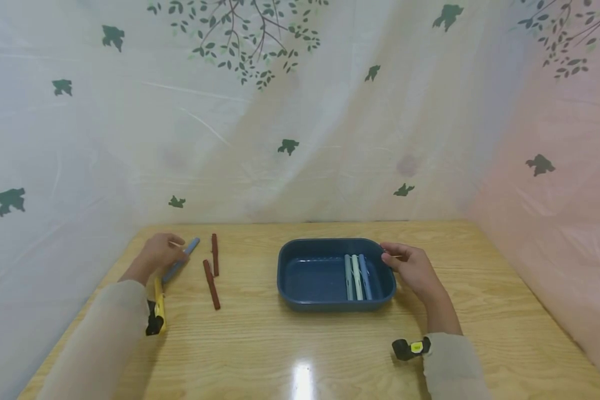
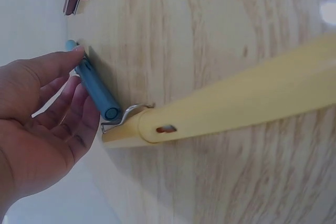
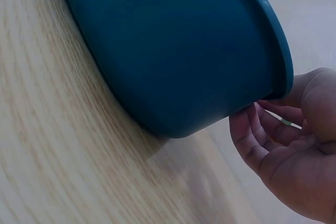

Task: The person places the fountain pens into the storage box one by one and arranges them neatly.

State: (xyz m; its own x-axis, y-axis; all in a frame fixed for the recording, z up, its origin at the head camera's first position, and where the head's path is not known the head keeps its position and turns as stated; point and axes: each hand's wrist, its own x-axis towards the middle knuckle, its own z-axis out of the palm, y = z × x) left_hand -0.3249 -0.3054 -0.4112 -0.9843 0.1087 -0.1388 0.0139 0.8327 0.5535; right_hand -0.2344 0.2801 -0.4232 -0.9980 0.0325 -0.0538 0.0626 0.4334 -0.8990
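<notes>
Pinching: left hand (image 1: 161,253), thumb and fingers on loose blue pen (image 2: 98,90), near far left corner of table (image 1: 260,339).
Tray rim: right hand (image 1: 416,272) grips blue tray (image 1: 325,305) at its right end.
Pen handling: best pinched mid-barrel, clear of yellow pen (image 2: 226,106); tray steady.
Writing: yellow label (image 1: 417,347) at right wrist, too small to read; no legible brands.

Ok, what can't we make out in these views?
Head: part of the blue pen, covered by the left hand.
Head: lettering on the yellow label, too small.
Left wrist: one end of the yellow pen, cut off by the right edge.
Right wrist: the three pens in the tray, hidden by its outer wall.
</notes>
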